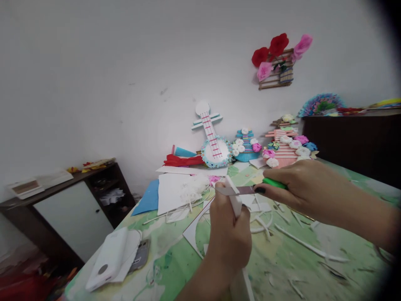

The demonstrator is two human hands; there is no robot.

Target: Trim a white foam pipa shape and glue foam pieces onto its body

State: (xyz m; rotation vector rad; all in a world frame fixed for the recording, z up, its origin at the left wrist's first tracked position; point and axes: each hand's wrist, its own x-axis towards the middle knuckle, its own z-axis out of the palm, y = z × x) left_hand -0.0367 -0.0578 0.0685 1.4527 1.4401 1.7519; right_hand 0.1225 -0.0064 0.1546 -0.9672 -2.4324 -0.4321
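My left hand (230, 234) is closed round a long white foam strip (234, 198), which stands roughly upright and shows again below the fist. In my right hand (300, 182) is a knife with a green handle (275, 183); its blade (246, 190) lies across the upper part of the strip, touching it near my left fingers. The thumb of my right hand presses close to where the blade meets the handle. How deep the blade sits in the foam I cannot tell.
White offcuts (310, 244) litter the green patterned table (175, 259). A white power bank (108, 261) and a phone (139, 255) lie at the left. White sheets (171, 190) and a blue sheet (147, 198) are farther back, before a paper banjo model (216, 150) and flower-trimmed crafts (283, 146).
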